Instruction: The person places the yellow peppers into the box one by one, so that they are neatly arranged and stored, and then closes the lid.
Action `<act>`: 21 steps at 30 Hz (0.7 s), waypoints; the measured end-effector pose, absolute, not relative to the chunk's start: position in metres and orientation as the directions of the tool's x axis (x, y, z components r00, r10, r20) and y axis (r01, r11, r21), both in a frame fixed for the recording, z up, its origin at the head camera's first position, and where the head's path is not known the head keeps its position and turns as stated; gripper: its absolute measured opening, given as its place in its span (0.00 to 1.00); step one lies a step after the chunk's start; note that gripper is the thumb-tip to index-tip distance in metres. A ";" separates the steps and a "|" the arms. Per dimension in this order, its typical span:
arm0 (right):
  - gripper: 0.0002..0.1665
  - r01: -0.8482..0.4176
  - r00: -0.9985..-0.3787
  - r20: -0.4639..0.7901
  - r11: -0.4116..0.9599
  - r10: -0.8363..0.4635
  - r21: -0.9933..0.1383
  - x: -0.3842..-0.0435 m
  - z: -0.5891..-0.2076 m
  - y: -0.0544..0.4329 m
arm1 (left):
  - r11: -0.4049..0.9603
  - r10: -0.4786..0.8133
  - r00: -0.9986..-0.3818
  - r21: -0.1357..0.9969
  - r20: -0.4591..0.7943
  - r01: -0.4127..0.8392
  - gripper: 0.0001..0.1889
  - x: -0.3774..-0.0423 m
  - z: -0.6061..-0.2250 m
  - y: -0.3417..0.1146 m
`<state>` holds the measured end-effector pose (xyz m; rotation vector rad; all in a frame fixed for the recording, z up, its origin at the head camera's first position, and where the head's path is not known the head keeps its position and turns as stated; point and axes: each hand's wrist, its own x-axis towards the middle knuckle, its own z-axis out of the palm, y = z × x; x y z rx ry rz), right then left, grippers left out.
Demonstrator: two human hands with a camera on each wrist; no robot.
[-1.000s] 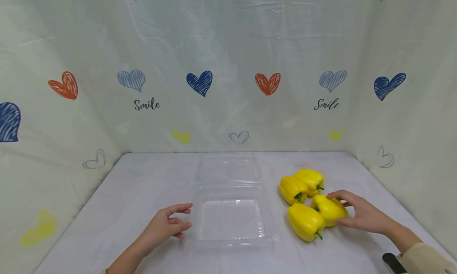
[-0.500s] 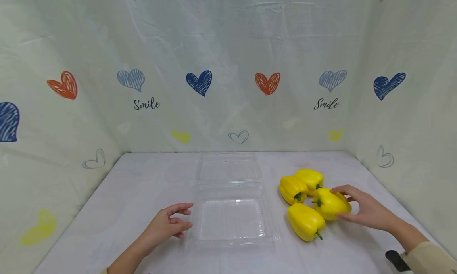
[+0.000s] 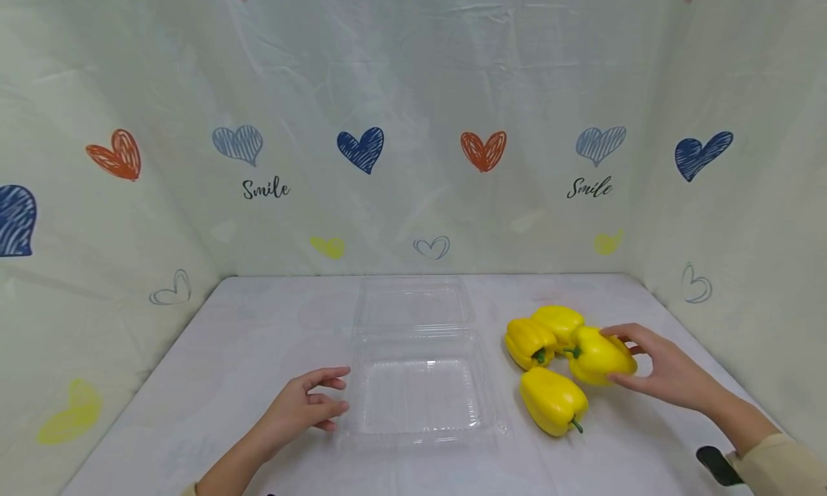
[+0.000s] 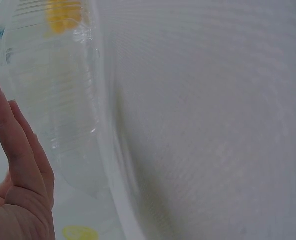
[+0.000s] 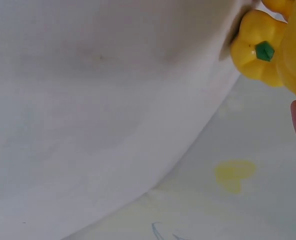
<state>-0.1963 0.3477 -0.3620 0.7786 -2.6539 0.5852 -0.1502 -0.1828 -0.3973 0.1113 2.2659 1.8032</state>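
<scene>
In the head view, my right hand point(image 3: 672, 370) grips a yellow bell pepper point(image 3: 601, 356) between thumb and fingers, its green stem pointing left. That pepper looks raised off the table; the right wrist view catches only part of it point(image 5: 295, 55), beside a fingertip. Two more yellow peppers lie side by side behind it, a left one point(image 3: 530, 342) and a farther one point(image 3: 557, 322). Another pepper point(image 3: 552, 403) lies in front. My left hand point(image 3: 300, 408), fingers loosely bent and holding nothing, is at the left edge of a clear plastic clamshell container point(image 3: 416, 399); contact is unclear.
The container's lid point(image 3: 413, 302) lies folded back toward the rear of the white-covered table point(image 3: 258, 338). A pale curtain point(image 3: 413, 72) printed with hearts encloses the back and both sides. Near the right sleeve is a black object point(image 3: 718, 466).
My right hand has drawn the gripped pepper away from the front one, slightly back and up, and its stem has turned leftward. The left hand and the container have stayed put.
</scene>
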 end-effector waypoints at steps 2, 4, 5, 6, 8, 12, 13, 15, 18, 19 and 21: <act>0.34 -0.569 -0.800 0.410 0.770 -0.438 -0.290 -0.196 -0.360 0.345 | 0.234 0.210 -0.967 0.968 -0.142 -0.091 0.33 -0.150 -0.397 -0.183; 0.34 -0.569 -0.799 0.414 0.771 -0.436 -0.286 -0.196 -0.358 0.342 | 0.234 0.210 -0.967 0.968 -0.141 -0.090 0.33 -0.150 -0.397 -0.183; 0.34 -0.569 -0.798 0.418 0.772 -0.434 -0.284 -0.196 -0.357 0.341 | 0.233 0.211 -0.967 0.968 -0.141 -0.090 0.33 -0.150 -0.397 -0.183; 0.34 -0.567 -0.798 0.418 0.774 -0.433 -0.282 -0.196 -0.356 0.339 | 0.232 0.212 -0.967 0.969 -0.140 -0.090 0.33 -0.150 -0.396 -0.183; 0.34 -0.567 -0.798 0.419 0.775 -0.434 -0.277 -0.196 -0.353 0.336 | 0.231 0.213 -0.967 0.969 -0.139 -0.088 0.33 -0.150 -0.396 -0.183; 0.34 -0.577 -0.790 0.424 0.772 -0.443 -0.268 -0.198 -0.350 0.330 | 0.228 0.214 -0.967 0.970 -0.137 -0.086 0.33 -0.150 -0.396 -0.183; 0.34 -0.581 -0.786 0.428 0.770 -0.446 -0.265 -0.198 -0.349 0.329 | 0.229 0.215 -0.967 0.970 -0.135 -0.085 0.33 -0.150 -0.396 -0.183; 0.34 -0.591 -0.778 0.435 0.764 -0.453 -0.260 -0.200 -0.348 0.326 | 0.228 0.216 -0.967 0.970 -0.133 -0.083 0.33 -0.150 -0.396 -0.183; 0.34 -0.602 -0.769 0.441 0.757 -0.463 -0.254 -0.202 -0.346 0.322 | 0.227 0.218 -0.967 0.970 -0.133 -0.082 0.33 -0.149 -0.396 -0.183; 0.34 -0.603 -0.768 0.441 0.756 -0.466 -0.252 -0.203 -0.345 0.320 | 0.227 0.219 -0.967 0.970 -0.133 -0.082 0.33 -0.149 -0.396 -0.183; 0.34 -0.603 -0.769 0.435 0.757 -0.467 -0.252 -0.204 -0.344 0.317 | 0.226 0.219 -0.966 0.971 -0.135 -0.085 0.33 -0.149 -0.396 -0.183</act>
